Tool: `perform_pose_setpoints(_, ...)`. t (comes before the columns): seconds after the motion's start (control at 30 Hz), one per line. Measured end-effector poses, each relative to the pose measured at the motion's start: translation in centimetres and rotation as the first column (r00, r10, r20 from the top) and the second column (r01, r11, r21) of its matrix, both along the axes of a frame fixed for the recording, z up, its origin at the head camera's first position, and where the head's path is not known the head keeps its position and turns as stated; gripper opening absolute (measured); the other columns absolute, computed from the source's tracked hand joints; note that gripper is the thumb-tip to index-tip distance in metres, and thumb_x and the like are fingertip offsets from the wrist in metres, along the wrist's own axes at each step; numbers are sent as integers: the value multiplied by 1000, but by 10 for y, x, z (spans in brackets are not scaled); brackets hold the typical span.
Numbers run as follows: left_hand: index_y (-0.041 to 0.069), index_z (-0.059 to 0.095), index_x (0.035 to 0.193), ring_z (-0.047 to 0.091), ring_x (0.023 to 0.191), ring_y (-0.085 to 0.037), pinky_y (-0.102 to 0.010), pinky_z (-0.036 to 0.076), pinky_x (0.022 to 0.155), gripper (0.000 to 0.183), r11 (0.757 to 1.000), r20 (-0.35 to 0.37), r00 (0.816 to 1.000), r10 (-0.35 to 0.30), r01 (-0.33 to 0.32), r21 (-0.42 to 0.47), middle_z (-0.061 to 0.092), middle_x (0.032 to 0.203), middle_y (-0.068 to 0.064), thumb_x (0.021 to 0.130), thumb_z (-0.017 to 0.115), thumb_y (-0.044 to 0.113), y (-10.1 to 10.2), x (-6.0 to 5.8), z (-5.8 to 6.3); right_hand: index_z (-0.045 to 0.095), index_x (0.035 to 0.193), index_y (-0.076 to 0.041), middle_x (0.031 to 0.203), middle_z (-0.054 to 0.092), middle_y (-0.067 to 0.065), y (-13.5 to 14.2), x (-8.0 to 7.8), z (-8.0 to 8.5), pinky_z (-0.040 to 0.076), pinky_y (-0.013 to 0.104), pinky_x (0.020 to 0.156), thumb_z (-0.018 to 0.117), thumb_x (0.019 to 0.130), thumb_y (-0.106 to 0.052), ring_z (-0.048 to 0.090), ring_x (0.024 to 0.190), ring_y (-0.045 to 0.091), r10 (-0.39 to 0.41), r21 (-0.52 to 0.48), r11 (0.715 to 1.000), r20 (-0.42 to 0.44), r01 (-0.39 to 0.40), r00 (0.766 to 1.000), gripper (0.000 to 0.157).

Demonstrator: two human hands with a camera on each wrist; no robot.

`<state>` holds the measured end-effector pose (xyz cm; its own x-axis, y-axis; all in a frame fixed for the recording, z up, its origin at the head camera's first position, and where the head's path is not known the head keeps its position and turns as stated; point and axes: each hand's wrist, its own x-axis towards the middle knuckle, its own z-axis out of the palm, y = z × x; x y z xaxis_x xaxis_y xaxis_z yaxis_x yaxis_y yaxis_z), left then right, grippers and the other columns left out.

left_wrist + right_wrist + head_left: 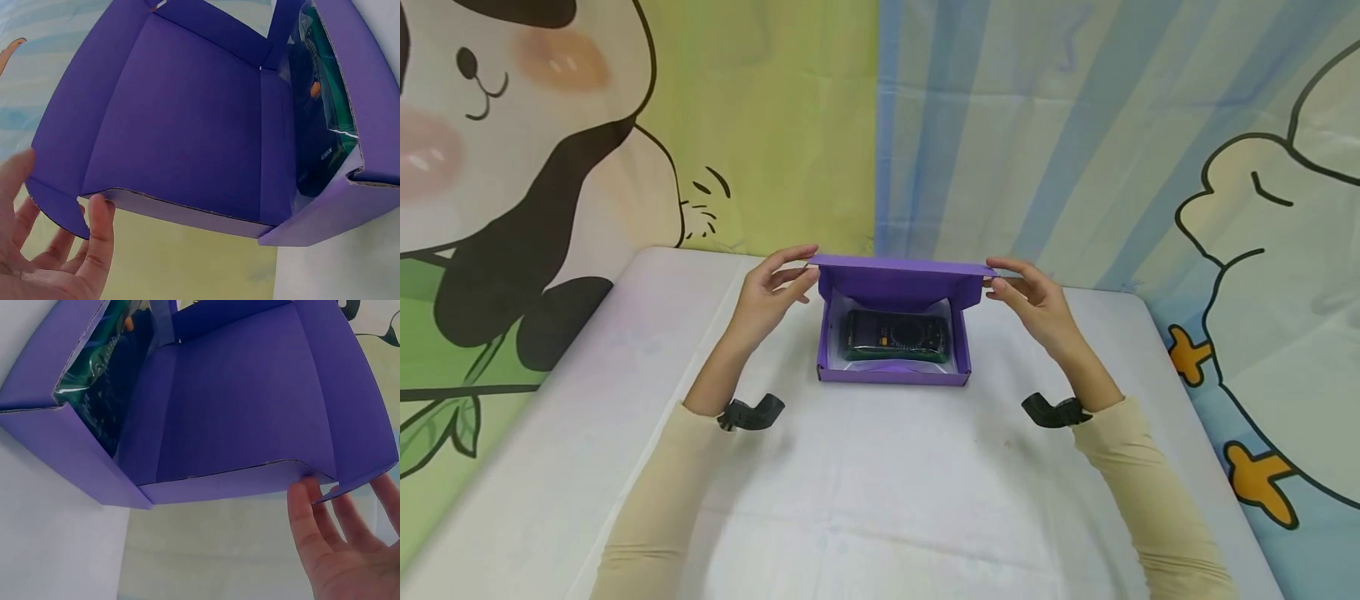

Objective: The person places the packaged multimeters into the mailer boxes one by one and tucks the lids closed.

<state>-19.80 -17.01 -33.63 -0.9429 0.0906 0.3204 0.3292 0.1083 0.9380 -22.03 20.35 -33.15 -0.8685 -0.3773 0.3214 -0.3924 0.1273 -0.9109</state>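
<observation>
A purple cardboard box [892,377] stands on the table with its lid [891,287] raised. Inside lies a black multimeter [897,335] with green edges, wrapped in clear plastic. My left hand [767,292] holds the lid's left front corner, its thumb [100,234] against the side flap and a finger at the front flap. At the opposite corner, my right hand [1037,304] holds the lid between thumb and fingers, as the right wrist view shows with its fingers [306,519] right at the flap edge. The multimeter's underside is hidden in the box.
A white-covered table [880,483] spreads out around the box. Behind it hangs a printed cloth [797,125] with cartoon animals. Each wrist carries a black camera mount [752,412], and both arms have beige sleeves [647,508].
</observation>
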Motion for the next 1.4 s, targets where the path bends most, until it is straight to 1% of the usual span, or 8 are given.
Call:
perform_pose_setpoints(0.2, 0, 59, 121, 62, 92, -2, -23, 51, 59, 35, 991, 6, 999, 49, -48, -125, 58, 125, -13, 89, 63, 12, 3, 13, 12, 55, 126, -1, 119, 59, -6, -2, 2, -1, 53, 24, 83, 53, 94, -11, 61, 99, 16, -38, 79, 996, -48, 42, 998, 33)
perform_pose_setpoints(0.33, 2, 63, 117, 61, 84, 0, -21, 48, 57, 30, 977, -6, 997, 74, -74, -201, 62, 114, -11, 91, 60, 17, 2, 19, 16, 56, 126, -5, 120, 58, -4, 0, 6, -2, 52, 20, 79, 53, 95, -14, 61, 94, 11, -68, 137, 988, -55, 75, 996, 33)
perform_pose_setpoints(0.6, 4, 66, 110, 57, 83, -3, -17, 46, 63, 24, 933, -116, 987, 108, -141, -331, 65, 111, -11, 91, 61, 17, 3, 30, 16, 58, 124, -4, 121, 57, 3, 0, 18, 3, 53, 21, 75, 54, 94, -12, 58, 83, 10, -72, 198, 977, -38, 78, 997, 31)
perform_pose_setpoints(0.73, 3, 67, 109, 57, 83, -7, -18, 46, 63, 22, 926, -142, 984, 111, -154, -346, 65, 110, -12, 90, 61, 13, 4, 30, 13, 57, 123, 1, 117, 59, 2, -5, 28, 14, 52, 23, 74, 53, 94, -10, 56, 81, 8, -77, 226, 970, -49, 86, 996, 31)
perform_pose_setpoints(0.87, 7, 68, 108, 56, 80, -10, -18, 45, 61, 21, 919, -148, 981, 121, -168, -356, 66, 108, -9, 90, 61, 14, -1, 20, -1, 58, 121, 0, 115, 59, 2, -6, 33, 18, 51, 23, 72, 53, 94, -12, 55, 81, 7, -100, 269, 957, -52, 111, 994, 30)
perform_pose_setpoints(1.0, 14, 69, 108, 56, 76, -11, -19, 45, 58, 20, 912, -144, 982, 126, -172, -373, 67, 105, -3, 90, 62, 20, -6, 14, -14, 60, 121, -2, 116, 59, 7, -1, 31, 10, 50, 20, 72, 53, 95, -12, 56, 84, 8, -99, 289, 951, -50, 109, 994, 29)
perform_pose_setpoints(1.2, 17, 70, 105, 56, 71, -9, -21, 46, 58, 21, 904, -156, 980, 124, -176, -389, 68, 98, 1, 90, 62, 28, -7, 20, -18, 61, 123, -12, 123, 58, 6, 9, 27, -6, 48, 15, 78, 54, 95, -18, 59, 89, 4, -92, 337, 937, -17, 92, 996, 30)
perform_pose_setpoints(1.4, 17, 71, 105, 56, 74, -9, -21, 46, 60, 22, 896, -164, 979, 119, -177, -407, 69, 99, 1, 90, 61, 31, -7, 25, -20, 61, 122, -13, 125, 58, 6, 11, 30, -8, 49, 17, 78, 56, 94, -18, 58, 95, 7, -64, 335, 940, -11, 64, 998, 30)
